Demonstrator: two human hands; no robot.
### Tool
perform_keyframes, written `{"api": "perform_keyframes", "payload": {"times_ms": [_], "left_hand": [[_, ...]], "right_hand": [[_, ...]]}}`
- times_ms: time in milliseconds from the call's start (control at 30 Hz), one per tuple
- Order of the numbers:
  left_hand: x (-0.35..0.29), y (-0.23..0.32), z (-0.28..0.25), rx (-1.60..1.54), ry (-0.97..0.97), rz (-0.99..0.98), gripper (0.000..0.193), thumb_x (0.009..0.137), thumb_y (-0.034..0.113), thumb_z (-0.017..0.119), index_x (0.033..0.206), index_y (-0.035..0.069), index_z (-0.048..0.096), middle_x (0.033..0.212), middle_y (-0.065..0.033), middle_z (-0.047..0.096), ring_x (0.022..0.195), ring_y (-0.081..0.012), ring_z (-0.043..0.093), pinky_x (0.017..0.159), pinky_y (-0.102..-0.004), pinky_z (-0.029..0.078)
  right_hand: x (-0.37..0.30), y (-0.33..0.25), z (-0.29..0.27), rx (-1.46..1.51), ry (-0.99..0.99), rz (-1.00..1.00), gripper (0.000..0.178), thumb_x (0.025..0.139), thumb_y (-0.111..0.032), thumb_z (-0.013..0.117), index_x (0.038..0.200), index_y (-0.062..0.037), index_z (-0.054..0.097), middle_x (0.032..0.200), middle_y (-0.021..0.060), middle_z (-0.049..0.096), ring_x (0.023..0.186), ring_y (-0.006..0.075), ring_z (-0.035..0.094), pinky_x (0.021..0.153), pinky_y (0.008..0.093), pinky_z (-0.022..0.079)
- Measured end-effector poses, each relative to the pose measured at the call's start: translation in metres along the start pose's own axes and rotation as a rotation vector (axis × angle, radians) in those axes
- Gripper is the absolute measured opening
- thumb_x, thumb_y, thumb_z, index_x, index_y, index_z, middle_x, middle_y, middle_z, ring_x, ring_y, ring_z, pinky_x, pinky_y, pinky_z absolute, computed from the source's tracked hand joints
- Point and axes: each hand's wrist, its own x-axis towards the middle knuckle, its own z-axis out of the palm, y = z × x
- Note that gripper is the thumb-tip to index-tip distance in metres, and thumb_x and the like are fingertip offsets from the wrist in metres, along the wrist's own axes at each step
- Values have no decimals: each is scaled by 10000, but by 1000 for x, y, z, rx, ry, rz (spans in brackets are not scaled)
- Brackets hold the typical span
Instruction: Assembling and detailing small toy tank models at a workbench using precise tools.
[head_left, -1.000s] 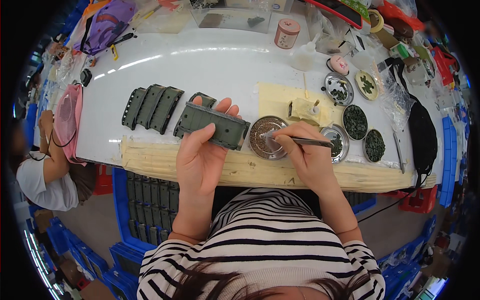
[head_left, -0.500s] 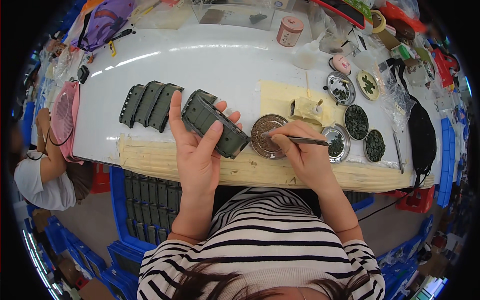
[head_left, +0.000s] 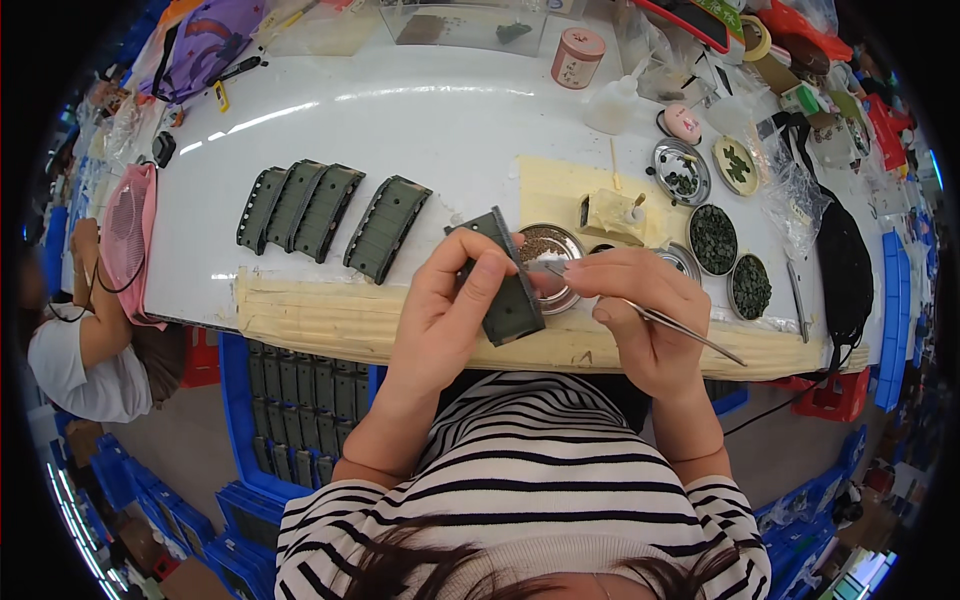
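My left hand (head_left: pixel 447 305) is closed around a dark green, slightly curved plastic piece (head_left: pixel 512 308), held tilted over the near side of the table. Between the fingers of my right hand (head_left: pixel 655 312) is a pair of metal tweezers (head_left: pixel 690 337), its tips pointing left at the piece's side edge. Whether the tips hold anything is too small to tell. Behind both hands, partly hidden, is a round metal dish of brown grains (head_left: pixel 546 240). Another curved green piece (head_left: pixel 388 228) lies left of my left hand, with several similar pieces (head_left: pixel 328 212) beyond it.
On the right stand tins of dark green bits (head_left: pixel 713 241) (head_left: pixel 749 288), a metal dish (head_left: pixel 681 172) and a cream dish (head_left: pixel 737 167). A small taped block (head_left: pixel 612 217) sits on yellow tape. Below the table edge, a blue crate (head_left: pixel 240 420) holds more green pieces. Another person (head_left: pixel 90 360) sits at left.
My left hand has moved right and turned the green piece steeper, uncovering the one lying on the table. My right hand has lifted the tweezers from the brown grains and brought them beside the held piece.
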Motion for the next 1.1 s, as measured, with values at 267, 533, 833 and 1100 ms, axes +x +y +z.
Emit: {"api": "perform_keyframes", "payload": {"times_ms": [267, 533, 833, 1100], "left_hand": [[6, -5, 11, 127, -149, -22, 265, 1036, 237, 408, 884, 50, 520, 830, 28, 515, 762, -38, 444, 686, -185, 374], [7, -2, 14, -153, -166, -143, 278, 1030, 254, 415, 895, 30, 512, 883, -63, 603, 845, -147, 627, 750, -263, 520], [9, -4, 17, -390, -209, -274, 304, 1038, 276, 370, 930, 23, 501, 965, -120, 602, 918, -236, 667, 809, -337, 564], [8, -4, 17, -377, -224, -266, 304, 1039, 275, 362, 934, 24, 497, 978, -123, 596, 923, -240, 666, 811, -338, 562]], "right_hand": [[8, -12, -11, -119, -170, -43, 220, 761, -139, 711, 948, -24, 692, 919, 113, 683, 817, 255, 670, 708, 319, 535], [-3, -5, -8, -15, -43, -28, 248, 768, -145, 728, 984, -30, 690, 922, 112, 670, 799, 248, 662, 693, 311, 542], [-9, -2, -9, 9, -4, -5, 245, 782, -117, 718, 1007, -24, 696, 953, 104, 670, 838, 239, 658, 709, 310, 541], [-9, -2, -8, 33, 8, -3, 235, 781, -112, 717, 999, -26, 699, 956, 98, 673, 827, 237, 657, 704, 307, 541]]}}
